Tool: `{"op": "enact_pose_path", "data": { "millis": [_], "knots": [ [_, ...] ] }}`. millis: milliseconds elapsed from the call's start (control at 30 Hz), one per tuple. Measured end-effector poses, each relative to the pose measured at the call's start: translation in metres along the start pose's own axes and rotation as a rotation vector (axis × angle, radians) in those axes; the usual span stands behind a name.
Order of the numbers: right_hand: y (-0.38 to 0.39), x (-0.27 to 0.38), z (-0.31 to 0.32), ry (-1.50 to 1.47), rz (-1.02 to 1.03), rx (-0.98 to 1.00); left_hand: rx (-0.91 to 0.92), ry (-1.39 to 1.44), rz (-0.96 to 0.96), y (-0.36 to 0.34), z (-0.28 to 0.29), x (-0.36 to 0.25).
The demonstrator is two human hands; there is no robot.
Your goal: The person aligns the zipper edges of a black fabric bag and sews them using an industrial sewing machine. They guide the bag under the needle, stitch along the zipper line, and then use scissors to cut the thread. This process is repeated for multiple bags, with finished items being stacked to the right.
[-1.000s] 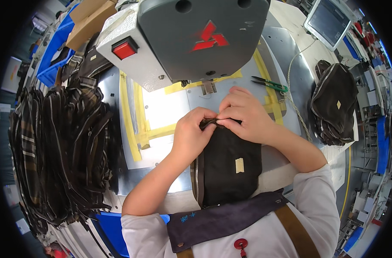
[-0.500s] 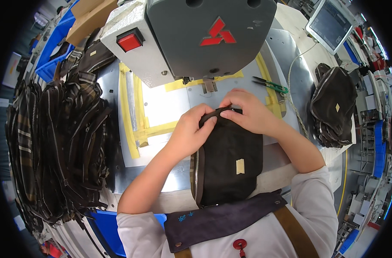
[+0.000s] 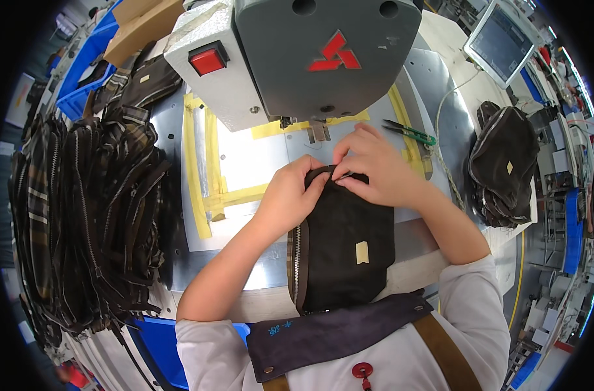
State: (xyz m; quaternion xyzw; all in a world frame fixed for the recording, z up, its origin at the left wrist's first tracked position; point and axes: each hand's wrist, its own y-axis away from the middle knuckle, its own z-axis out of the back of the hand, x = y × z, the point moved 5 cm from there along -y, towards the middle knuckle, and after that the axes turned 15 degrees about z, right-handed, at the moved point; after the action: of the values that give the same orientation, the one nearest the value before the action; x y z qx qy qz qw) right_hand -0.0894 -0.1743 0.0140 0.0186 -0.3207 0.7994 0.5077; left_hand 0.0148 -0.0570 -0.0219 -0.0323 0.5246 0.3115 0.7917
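A black fabric pouch (image 3: 341, 251) with a zipper along its left side and a cream tape tab lies on the work plate in front of me. My left hand (image 3: 292, 192) is closed on its top edge, thumb pressed against the fabric. My right hand (image 3: 374, 171) pinches that same edge just to the right, its upper fingers curled. Both hands are below the grey machine head (image 3: 326, 78). Beyond my right hand lie green-handled snips (image 3: 418, 135). The white plate (image 3: 251, 156) under the pouch carries yellow tape strips.
Piled plaid-lined zippered pieces (image 3: 82, 228) fill the left side, with blue crates (image 3: 75, 101) and a cardboard box (image 3: 140, 32) behind. A stack of black pouches (image 3: 502, 169) sits at right, below a screen (image 3: 500, 44). A cord runs down beside the snips. A blue bin (image 3: 160, 352) is at lower left.
My right hand has shifted its fingers along the pouch's top edge, upper fingers lifting slightly. Both hands still grip the pouch, which has risen a little in view between them.
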Motion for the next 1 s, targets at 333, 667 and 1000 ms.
{"op": "enact_pose_path", "data": {
  "millis": [333, 667, 1000],
  "knots": [
    [0.011, -0.018, -0.01, -0.286, -0.392, -0.13, 0.042, 0.014, -0.03, -0.001, 0.0, 0.002],
    [0.004, 0.018, -0.004, -0.008, -0.016, -0.172, -0.242, -0.04, -0.343, 0.016, 0.003, -0.004],
    [0.006, 0.038, -0.001, 0.258, 0.383, -0.229, -0.409, -0.077, -0.61, 0.024, 0.003, -0.011]
  ]
}}
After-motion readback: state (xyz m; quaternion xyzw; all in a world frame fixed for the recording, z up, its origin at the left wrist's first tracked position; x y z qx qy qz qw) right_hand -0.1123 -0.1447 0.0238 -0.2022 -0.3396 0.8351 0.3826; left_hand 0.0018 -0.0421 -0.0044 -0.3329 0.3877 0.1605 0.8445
